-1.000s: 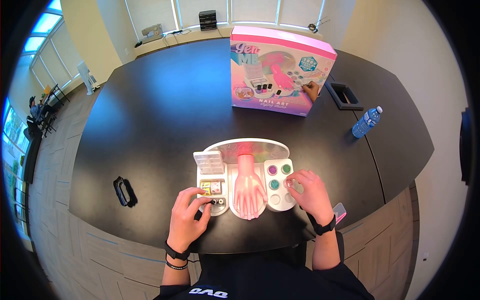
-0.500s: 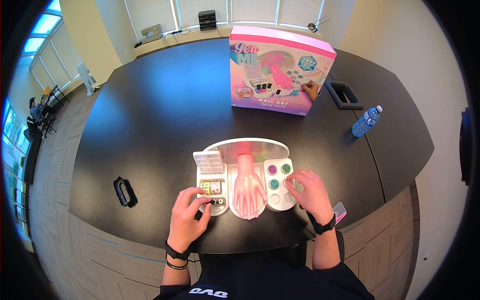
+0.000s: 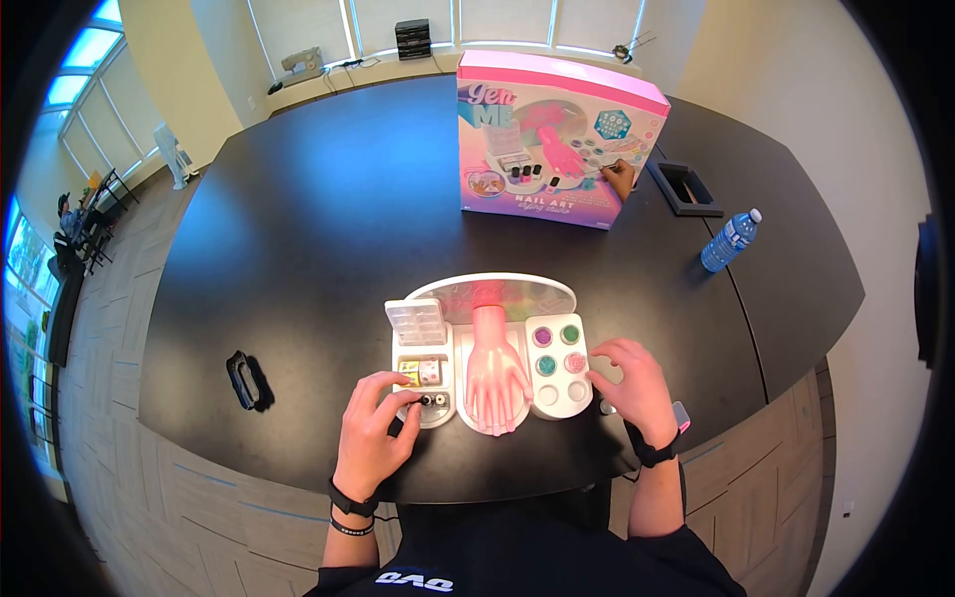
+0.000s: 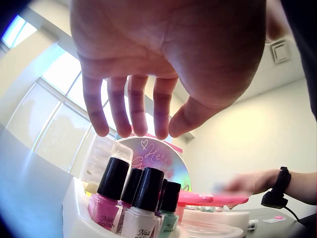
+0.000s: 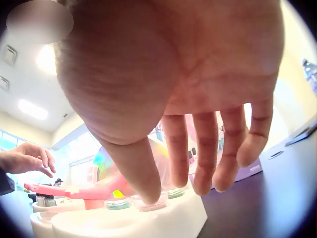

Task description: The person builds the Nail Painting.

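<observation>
A white nail art stand holds a pink plastic hand point(image 3: 490, 368) palm down in the middle. My left hand point(image 3: 374, 435), fingers loosely bent, hovers at the stand's lower left corner, above several nail polish bottles point(image 4: 146, 191) with black caps. Nothing shows between its fingers. Beside the right-hand tray point(image 3: 561, 409) is my right hand point(image 3: 637, 390), fingers relaxed and apart. Its fingertips are close to a pink glitter pot point(image 3: 575, 362) seated in a recess. Purple point(image 3: 542, 336), green and teal pots sit in the other recesses; the two front ones show white bottoms.
A clear lidded case point(image 3: 416, 322) and small rolls point(image 3: 419, 372) are on the stand's left side. Behind stands a large pink box point(image 3: 562, 144), with a water bottle point(image 3: 731, 241) to its right. A black oval object point(image 3: 242, 380) lies at left. A small jar point(image 4: 252, 224) is beyond the tray.
My right hand has let go of the pink pot, leaving it in its recess, and moved slightly right. The left hand has stayed in place.
</observation>
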The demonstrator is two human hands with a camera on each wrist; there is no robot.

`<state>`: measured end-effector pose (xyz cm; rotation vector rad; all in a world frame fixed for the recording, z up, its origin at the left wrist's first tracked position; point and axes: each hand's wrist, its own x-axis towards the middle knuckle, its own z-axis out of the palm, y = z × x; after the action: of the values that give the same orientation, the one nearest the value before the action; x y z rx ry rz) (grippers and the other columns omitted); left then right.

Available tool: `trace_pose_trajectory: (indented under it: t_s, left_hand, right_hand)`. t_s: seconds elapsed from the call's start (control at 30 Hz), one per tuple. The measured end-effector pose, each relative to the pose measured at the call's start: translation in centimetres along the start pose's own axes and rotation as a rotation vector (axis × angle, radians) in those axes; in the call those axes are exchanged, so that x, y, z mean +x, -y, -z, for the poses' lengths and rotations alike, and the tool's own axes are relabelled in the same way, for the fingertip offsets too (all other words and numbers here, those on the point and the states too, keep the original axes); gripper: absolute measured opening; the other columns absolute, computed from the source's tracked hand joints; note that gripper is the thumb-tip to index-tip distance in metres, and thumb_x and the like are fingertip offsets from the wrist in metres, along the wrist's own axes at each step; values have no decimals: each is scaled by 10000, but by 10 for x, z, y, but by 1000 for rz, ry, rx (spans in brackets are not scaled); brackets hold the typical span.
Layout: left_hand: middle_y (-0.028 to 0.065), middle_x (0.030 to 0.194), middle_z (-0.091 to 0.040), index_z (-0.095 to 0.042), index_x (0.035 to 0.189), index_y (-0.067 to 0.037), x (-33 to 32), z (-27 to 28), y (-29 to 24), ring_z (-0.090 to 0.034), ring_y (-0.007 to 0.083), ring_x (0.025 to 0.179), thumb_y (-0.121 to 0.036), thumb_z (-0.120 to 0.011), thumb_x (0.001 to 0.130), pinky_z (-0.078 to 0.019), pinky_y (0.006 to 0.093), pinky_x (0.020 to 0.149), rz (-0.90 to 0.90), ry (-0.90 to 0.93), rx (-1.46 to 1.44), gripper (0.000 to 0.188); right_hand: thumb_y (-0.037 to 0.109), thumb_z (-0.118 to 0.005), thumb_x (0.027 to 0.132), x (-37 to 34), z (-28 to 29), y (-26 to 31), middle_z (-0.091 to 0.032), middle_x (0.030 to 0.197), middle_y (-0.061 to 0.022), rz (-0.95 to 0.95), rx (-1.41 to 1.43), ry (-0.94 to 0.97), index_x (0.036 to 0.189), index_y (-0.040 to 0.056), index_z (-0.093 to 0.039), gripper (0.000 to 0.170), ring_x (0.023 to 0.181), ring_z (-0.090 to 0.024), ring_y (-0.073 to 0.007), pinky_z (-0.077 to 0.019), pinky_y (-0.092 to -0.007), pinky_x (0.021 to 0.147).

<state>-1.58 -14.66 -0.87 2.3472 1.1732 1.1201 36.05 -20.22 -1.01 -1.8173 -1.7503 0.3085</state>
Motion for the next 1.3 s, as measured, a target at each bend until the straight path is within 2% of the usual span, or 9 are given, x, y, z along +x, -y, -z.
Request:
trace_pose_trajectory:
  t_s: [0.27,0.33,0.57,0.73,1.07,1.3]
  left_hand:
    - [148,1229,-700,-720,1037,-28,1,0,-1,-675,382,1117,18,-779,862,-560,465,943,0,7,-11,190]
    - [147,1230,-700,-720,1036,-29,1,0,-1,-675,382,1117,14,-779,864,-560,466,943,-2,6,-4,187]
    - [148,1230,-699,-724,1043,-30,1,-1,-1,-676,382,1121,9,-780,865,-560,466,947,-3,13,-5,190]
    - [150,1226,-702,-727,1048,-29,0,-1,-1,-676,380,1125,12,-781,864,-560,465,949,1,9,-5,196]
    - [149,1222,-705,-729,1046,-26,0,-1,-2,-676,378,1120,17,-779,863,-559,462,950,4,13,-7,195]
    - [133,1207,-704,-732,1031,-37,0,-3,-1,-683,370,1119,11,-785,860,-567,461,947,12,16,-4,185]
  right_hand:
    - [201,-875,863,-19,12,-17,-762,1106,-112,-157,-82,85,1107,56,-793,295,1092,-692,-350,-563,-458,963]
    - [216,-896,835,-25,10,-25,-759,1040,-90,-140,-107,83,1091,62,-804,313,954,-688,-313,-563,-429,869]
    - [240,-920,795,-40,14,-31,-754,989,-78,-172,-97,158,1079,71,-805,350,966,-677,-305,-556,-438,902]
    - [204,-932,766,-45,14,-33,-746,969,-58,-232,-47,216,1067,80,-800,352,983,-666,-305,-547,-427,912]
    - [178,-924,766,-48,10,-38,-740,966,-56,-233,-34,220,1038,78,-780,323,966,-671,-308,-545,-429,912]
    - [156,-907,780,-44,18,-24,-741,981,-76,-194,-22,137,1038,69,-769,305,978,-676,-317,-554,-436,890]
